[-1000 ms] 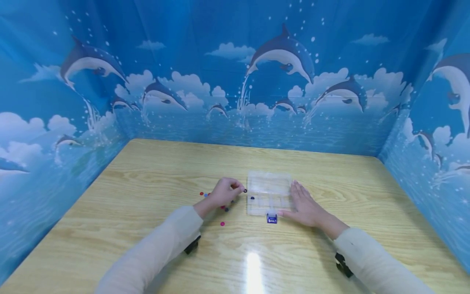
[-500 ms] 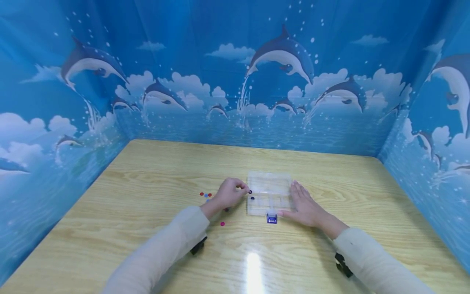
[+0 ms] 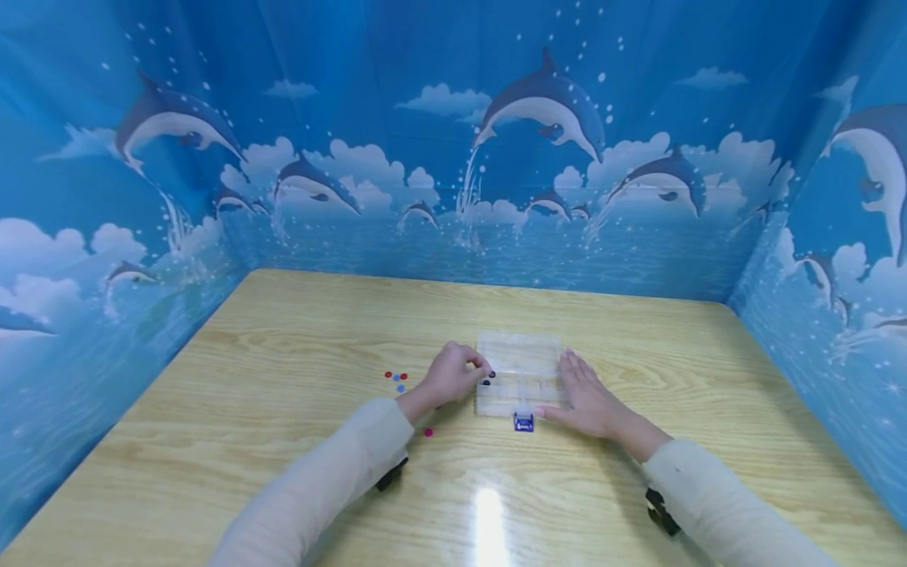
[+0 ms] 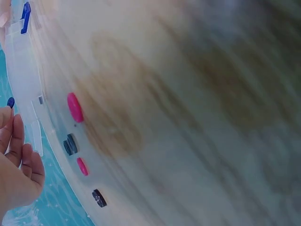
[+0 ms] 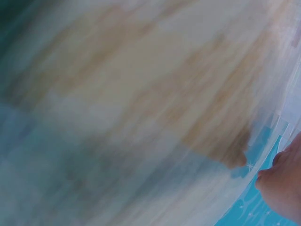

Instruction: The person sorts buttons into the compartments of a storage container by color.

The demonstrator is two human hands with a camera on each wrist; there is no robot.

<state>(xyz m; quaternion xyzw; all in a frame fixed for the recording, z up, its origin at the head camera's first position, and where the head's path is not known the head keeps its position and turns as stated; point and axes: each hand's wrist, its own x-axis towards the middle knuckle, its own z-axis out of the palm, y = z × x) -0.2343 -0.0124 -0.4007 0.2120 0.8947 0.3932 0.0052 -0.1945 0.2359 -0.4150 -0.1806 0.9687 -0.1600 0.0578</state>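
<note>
Left hand (image 3: 453,376) pinching dark button (image 3: 492,374) over clear box (image 3: 520,354); right hand (image 3: 584,396) lying flat, fingers straight, steadying box. No readable writing showing.

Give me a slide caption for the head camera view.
Left hand pinches a dark button over a clear compartment box; right hand steadies it.

A small dark button (image 3: 492,374) – pinched over the open clear plastic box's (image 3: 520,376) left compartments.
</note>
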